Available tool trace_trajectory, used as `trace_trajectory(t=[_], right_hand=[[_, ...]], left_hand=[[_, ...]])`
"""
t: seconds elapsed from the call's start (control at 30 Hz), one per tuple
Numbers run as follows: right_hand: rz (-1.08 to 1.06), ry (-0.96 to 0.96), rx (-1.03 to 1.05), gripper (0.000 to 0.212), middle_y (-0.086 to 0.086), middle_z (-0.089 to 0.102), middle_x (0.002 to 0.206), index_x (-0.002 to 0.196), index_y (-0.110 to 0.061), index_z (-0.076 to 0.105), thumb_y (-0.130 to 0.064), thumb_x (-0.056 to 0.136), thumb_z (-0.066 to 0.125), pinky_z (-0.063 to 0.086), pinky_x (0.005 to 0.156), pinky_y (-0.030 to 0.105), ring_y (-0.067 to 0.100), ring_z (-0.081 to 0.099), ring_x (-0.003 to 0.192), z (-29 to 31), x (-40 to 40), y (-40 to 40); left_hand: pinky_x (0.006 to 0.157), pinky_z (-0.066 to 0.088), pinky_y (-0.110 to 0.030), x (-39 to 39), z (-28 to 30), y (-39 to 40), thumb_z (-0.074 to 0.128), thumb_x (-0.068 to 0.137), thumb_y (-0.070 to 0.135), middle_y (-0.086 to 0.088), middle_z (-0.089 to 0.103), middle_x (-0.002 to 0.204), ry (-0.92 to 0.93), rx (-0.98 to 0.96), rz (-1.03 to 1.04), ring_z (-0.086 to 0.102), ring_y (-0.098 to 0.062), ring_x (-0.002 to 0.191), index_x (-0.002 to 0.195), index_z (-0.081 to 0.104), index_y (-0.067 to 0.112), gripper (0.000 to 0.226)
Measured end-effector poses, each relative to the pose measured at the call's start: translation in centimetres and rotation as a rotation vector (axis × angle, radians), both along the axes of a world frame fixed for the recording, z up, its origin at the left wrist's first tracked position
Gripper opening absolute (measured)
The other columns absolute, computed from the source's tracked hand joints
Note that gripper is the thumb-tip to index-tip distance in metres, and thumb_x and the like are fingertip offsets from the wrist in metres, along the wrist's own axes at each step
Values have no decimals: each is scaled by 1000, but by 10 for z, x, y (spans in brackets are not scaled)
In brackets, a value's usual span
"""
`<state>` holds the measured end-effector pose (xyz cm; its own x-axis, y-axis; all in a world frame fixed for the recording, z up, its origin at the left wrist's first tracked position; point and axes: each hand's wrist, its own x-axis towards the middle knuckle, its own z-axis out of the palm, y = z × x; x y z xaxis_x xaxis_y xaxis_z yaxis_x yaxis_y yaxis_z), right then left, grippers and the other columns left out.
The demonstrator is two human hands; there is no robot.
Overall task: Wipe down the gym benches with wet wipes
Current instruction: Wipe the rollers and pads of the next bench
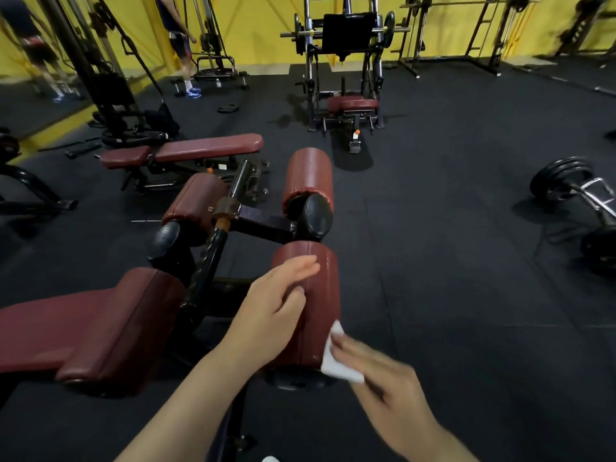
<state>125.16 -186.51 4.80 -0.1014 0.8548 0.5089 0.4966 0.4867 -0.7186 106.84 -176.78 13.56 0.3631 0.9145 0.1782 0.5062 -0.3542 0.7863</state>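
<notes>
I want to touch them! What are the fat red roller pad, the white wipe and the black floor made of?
The fat dark-red roller pad looks like padding covered in vinyl or leather: it shines, with a seam line along it. The small white wipe, held in the right hand, looks like soft thin cloth or paper; it bends. The black floor looks like matte rubber matting, with faint tile joints.
</notes>
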Motion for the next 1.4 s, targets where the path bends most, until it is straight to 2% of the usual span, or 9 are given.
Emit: trace_trajectory(t=[0.17, 0.33, 0.57, 0.7, 0.83, 1.0, 1.13, 1.27, 1.4], right_hand=[[-72, -158, 35, 39, -4, 58, 136, 123, -12, 68, 2, 86, 62, 43, 106, 28, 10, 56, 125, 6, 6, 50], [-156, -101, -5, 51, -29, 50, 129, 128, -29, 59, 4, 89, 59, 41, 107, 25, -7, 49, 124, 35, 5, 133], [374, -283, 77, 53, 2, 62, 131, 119, -7, 69, 14, 72, 56, 39, 111, 33, 11, 51, 131, 40, -19, 41], [186, -398, 35, 48, -6, 61, 133, 115, -22, 72, 4, 78, 56, 34, 112, 22, 1, 49, 126, 60, -3, 120], [6, -291, -74, 44, -18, 62, 129, 113, -32, 72, -1, 88, 55, 41, 108, 29, 6, 56, 123, 69, -2, 159], [355, -293, 6, 52, -2, 62, 132, 116, -10, 72, 13, 72, 57, 40, 110, 31, 9, 49, 131, 54, -18, 50], [331, -443, 61, 50, -7, 58, 137, 123, -18, 68, -2, 79, 51, 40, 110, 31, 11, 51, 130, 60, -7, 83], [72, -365, -22, 45, -15, 60, 131, 117, -25, 71, 4, 87, 54, 35, 109, 17, 8, 54, 124, 70, 0, 157], [107, -316, 1, 51, -8, 59, 133, 121, -15, 69, 10, 78, 60, 43, 107, 31, 7, 53, 127, 57, -3, 104]], left_hand=[[120, 8, -27, -13, -12, 10, 20, 90, 34, 29, 51, 135, 341, 194, -78, 24, 13, 137, 133, 55, 35, 55], [117, 22, -30, -32, -19, 9, 28, 93, 28, 33, 56, 128, 121, 38, 20, 40, 9, 129, 132, 54, 36, 47], [100, 39, -15, -58, -39, 2, 36, 101, 19, 22, 62, 126, -134, -257, 120, 51, 11, 121, 125, 59, 37, 38], [103, 36, -20, -62, -47, 7, 33, 97, 31, 22, 58, 132, -141, -283, 103, 48, 9, 125, 132, 58, 37, 44], [104, 34, -19, -65, -48, 9, 31, 100, 33, 27, 56, 133, -106, -341, 118, 46, 12, 125, 133, 57, 42, 42], [89, 41, -16, -62, -59, 8, 31, 103, 32, 27, 67, 114, -165, -509, 174, 59, 12, 103, 117, 66, 44, 39], [82, 47, -23, -111, -163, 70, 70, 72, 54, 8, 69, 121, -249, -799, 223, 64, 4, 90, 105, 76, 32, 39], [98, 35, -15, -69, -72, 21, 38, 100, 40, 30, 60, 120, -227, -468, 257, 49, 17, 113, 120, 65, 40, 33], [108, 27, -15, -61, -60, -8, 34, 97, 37, 28, 50, 136, -237, -298, 131, 37, 15, 130, 136, 55, 37, 44]])
